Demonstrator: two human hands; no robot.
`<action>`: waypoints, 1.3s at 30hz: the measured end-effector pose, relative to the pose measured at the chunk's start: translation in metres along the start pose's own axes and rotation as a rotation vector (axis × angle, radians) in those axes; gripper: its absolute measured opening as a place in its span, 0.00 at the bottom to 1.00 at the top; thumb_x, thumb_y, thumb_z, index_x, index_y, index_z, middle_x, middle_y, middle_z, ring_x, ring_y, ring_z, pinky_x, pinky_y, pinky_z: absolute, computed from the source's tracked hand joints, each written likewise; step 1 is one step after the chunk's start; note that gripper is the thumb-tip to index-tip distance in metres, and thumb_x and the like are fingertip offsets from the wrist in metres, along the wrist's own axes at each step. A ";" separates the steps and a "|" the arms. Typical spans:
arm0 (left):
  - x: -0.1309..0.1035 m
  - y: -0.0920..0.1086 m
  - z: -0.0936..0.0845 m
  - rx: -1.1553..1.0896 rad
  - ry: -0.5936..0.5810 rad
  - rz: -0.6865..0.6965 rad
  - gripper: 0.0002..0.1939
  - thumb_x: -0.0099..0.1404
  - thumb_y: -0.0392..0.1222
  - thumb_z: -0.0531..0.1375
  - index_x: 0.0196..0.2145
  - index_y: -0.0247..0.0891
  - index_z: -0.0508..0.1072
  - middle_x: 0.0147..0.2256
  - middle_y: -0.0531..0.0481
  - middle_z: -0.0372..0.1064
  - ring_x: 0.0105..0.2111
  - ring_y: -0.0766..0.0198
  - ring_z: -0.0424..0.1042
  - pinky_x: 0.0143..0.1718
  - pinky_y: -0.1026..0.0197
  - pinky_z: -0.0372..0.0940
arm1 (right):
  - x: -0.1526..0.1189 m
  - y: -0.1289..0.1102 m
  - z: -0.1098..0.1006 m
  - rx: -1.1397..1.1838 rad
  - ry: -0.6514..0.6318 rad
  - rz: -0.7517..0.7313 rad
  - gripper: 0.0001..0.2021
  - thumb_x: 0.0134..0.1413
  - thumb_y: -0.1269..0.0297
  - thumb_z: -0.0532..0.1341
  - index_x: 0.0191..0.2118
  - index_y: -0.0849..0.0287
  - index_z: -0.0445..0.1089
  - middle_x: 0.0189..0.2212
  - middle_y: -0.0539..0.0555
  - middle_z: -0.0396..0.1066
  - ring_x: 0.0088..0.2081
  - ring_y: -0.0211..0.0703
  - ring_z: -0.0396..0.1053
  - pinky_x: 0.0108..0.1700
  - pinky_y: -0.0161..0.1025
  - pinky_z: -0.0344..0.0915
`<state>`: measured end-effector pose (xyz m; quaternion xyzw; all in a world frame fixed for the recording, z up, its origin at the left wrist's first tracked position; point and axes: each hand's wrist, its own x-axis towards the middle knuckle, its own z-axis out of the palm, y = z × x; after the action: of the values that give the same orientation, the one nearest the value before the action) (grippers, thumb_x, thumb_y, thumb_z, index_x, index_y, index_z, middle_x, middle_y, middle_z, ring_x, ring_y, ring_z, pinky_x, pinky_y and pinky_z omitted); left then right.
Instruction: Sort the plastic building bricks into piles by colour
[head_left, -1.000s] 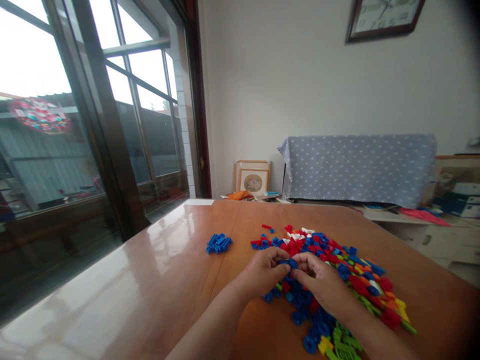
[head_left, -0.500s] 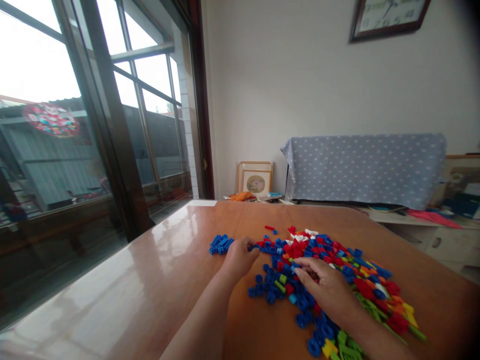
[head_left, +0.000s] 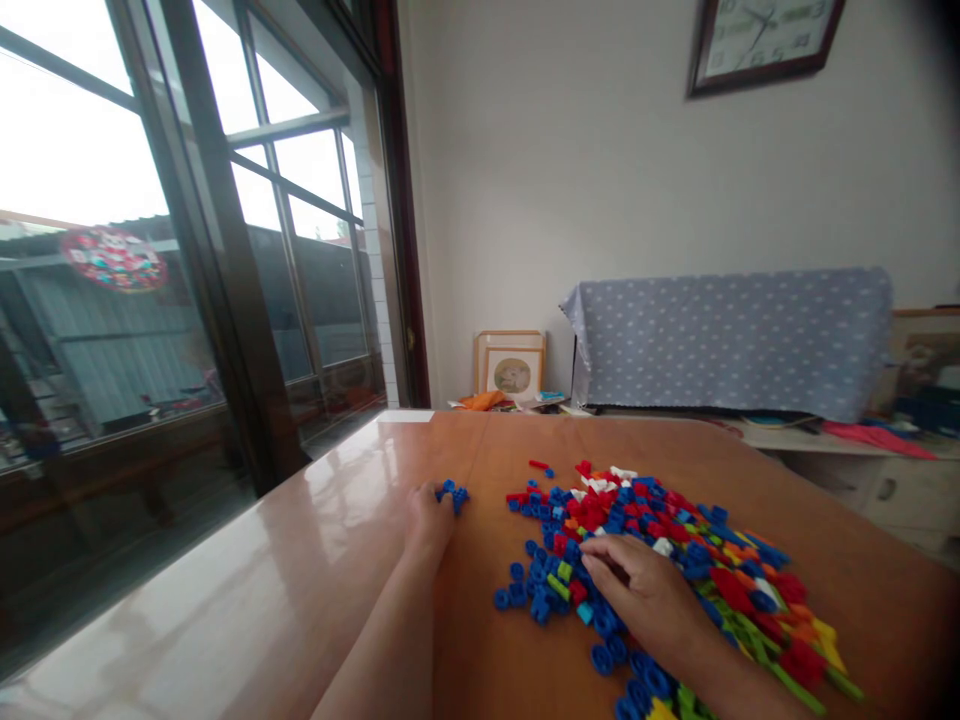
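My left hand (head_left: 429, 522) is at the small group of blue building blocks (head_left: 456, 497), on the left of the table. It covers part of the group, and its fingers are blurred and mostly hidden. To the right, my right hand (head_left: 641, 580) rests over a large heap of mixed plastic building blocks (head_left: 592, 512) in red, blue, white, green and orange. Thumb and fingers are drawn together there; whatever may be between them is hidden. Blue round pieces (head_left: 602, 658) and a light blue block (head_left: 585, 612) lie beside that hand.
The brown table (head_left: 262, 600) has a glossy surface. A stray red piece (head_left: 538, 464) lies behind the heap. Glazed doors (head_left: 195, 250) run along the left. At the back are a framed picture (head_left: 511, 372) and a dotted cloth (head_left: 727, 340) over something.
My left hand has moved left from the edge of the heap to the blue group, now covering part of it. My right hand has stayed over the heap, shifting slightly down in view.
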<state>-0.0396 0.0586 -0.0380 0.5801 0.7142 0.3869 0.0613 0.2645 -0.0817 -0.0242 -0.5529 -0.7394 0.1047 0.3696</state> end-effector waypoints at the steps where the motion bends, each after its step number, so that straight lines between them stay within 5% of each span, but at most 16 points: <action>1: 0.000 0.000 0.000 -0.001 0.006 -0.004 0.12 0.62 0.39 0.61 0.43 0.35 0.79 0.43 0.40 0.76 0.45 0.53 0.74 0.47 0.58 0.65 | 0.000 -0.001 0.000 0.003 -0.005 0.000 0.12 0.63 0.57 0.55 0.43 0.50 0.76 0.41 0.52 0.77 0.44 0.47 0.73 0.47 0.42 0.67; 16: -0.002 0.006 -0.007 -0.068 0.028 -0.080 0.23 0.59 0.29 0.56 0.52 0.32 0.72 0.51 0.35 0.73 0.53 0.50 0.71 0.52 0.52 0.65 | 0.000 -0.003 -0.005 0.015 0.011 -0.007 0.14 0.63 0.57 0.54 0.42 0.51 0.76 0.40 0.53 0.77 0.43 0.48 0.73 0.46 0.43 0.67; 24: -0.009 0.019 -0.005 -0.117 0.075 0.041 0.19 0.64 0.38 0.55 0.53 0.34 0.71 0.49 0.38 0.72 0.51 0.52 0.72 0.52 0.53 0.64 | 0.007 0.019 -0.019 0.062 0.270 0.122 0.16 0.62 0.55 0.54 0.47 0.52 0.75 0.44 0.53 0.78 0.46 0.49 0.73 0.50 0.44 0.67; 30: -0.031 0.046 0.010 -0.269 -0.115 0.215 0.14 0.65 0.37 0.56 0.47 0.35 0.74 0.45 0.43 0.75 0.46 0.58 0.74 0.48 0.59 0.66 | 0.016 0.064 -0.041 -0.054 0.437 0.235 0.20 0.61 0.58 0.52 0.54 0.58 0.71 0.49 0.59 0.76 0.50 0.51 0.72 0.54 0.48 0.66; 34: -0.054 0.064 0.017 -0.323 -0.263 0.413 0.13 0.65 0.35 0.55 0.45 0.38 0.75 0.43 0.46 0.76 0.45 0.60 0.73 0.48 0.61 0.65 | 0.014 0.082 -0.045 -0.324 0.313 0.323 0.21 0.60 0.59 0.53 0.55 0.58 0.71 0.51 0.62 0.75 0.53 0.57 0.70 0.55 0.52 0.64; 39: -0.080 0.081 0.018 -0.329 -0.512 0.579 0.15 0.66 0.42 0.57 0.49 0.41 0.76 0.48 0.46 0.74 0.49 0.57 0.72 0.50 0.59 0.65 | 0.010 0.072 -0.031 -0.468 0.119 0.297 0.17 0.62 0.56 0.53 0.50 0.51 0.74 0.50 0.57 0.76 0.54 0.57 0.70 0.55 0.55 0.61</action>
<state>0.0583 -0.0008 -0.0287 0.8166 0.4122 0.3405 0.2175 0.3376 -0.0545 -0.0390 -0.7308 -0.6312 -0.0482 0.2554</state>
